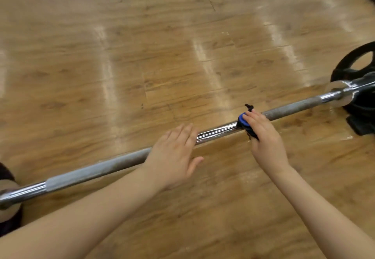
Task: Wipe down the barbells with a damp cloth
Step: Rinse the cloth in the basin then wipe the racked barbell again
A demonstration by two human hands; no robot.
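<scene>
Barbell (113,165): long steel bar lying across the wooden floor (162,56), running from lower left up to right. Far left end: chrome sleeve with a collar, a dark plate (8,222) partly out of frame beneath it. Next along: dull grey knurled grip section, scuffed. Centre: bright polished chrome stretch, reflecting light. Right of centre: second grey knurled section, then chrome again, a flat collar disc, and a black plate (349,70) with a cut-out handle hole standing at the right edge.

Left hand (174,157): laid flat over the bar at the join of left knurling and centre chrome; fingers (188,135) straight and held close together, thumb out to the side, nothing gripped.

Cloth (244,124): small, dark with a blue patch, bunched against the bar at the right end of the chrome stretch; a black scrap sticks up behind the bar.

Right hand (265,143): over the bar, fingers curled round the cloth and pressing it to the steel, thumb under.

Top right corner: dark object, blurred, not identifiable. Containers: cannot tell of any.
</scene>
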